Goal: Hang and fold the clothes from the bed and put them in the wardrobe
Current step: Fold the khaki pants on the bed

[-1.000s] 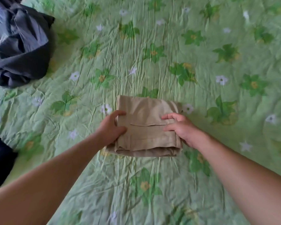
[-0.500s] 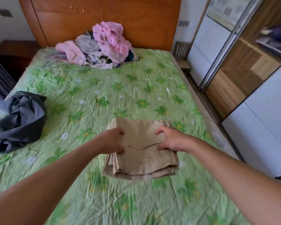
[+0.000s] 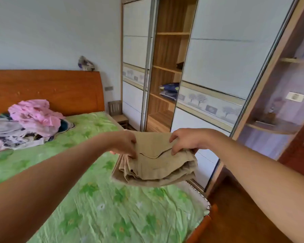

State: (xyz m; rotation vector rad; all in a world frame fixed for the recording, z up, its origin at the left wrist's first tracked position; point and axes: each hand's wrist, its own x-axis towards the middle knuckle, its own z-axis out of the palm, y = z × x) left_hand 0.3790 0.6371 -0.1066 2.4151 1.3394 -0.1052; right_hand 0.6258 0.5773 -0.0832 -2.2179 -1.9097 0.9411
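1. The left hand (image 3: 125, 144) is gripping the left edge of the folded beige garment (image 3: 158, 167), with its fingers curled round the fabric.
2. The right hand (image 3: 186, 140) is gripping the garment's right edge, its fingertips pressing down on the top layer beside a curved pocket seam.
3. The folded beige garment is hanging in the air between the two hands, clear of the bed (image 3: 95, 207) and over its wardrobe-side edge. Its stacked layers are sagging a little at the near side.
4. The bed is wearing a crumpled green cover with a flower print.
5. A pile of clothes (image 3: 30, 123), pink, grey and patterned, is lying at the head of the bed against the wooden headboard (image 3: 60, 90).
6. A small bundle of cloth (image 3: 86, 64) is sitting on top of the headboard.
7. The wardrobe (image 3: 167, 50) is standing open beyond the garment, showing wooden shelves between its pale sliding doors (image 3: 218, 58).
8. A folded blue item (image 3: 169, 90) is lying on one of the middle shelves.
9. A small wooden stool (image 3: 118, 113) is standing between the bed and the wardrobe.
10. A curved corner shelf (image 3: 274, 126) is jutting out at the far right, near a wall switch (image 3: 296, 96).
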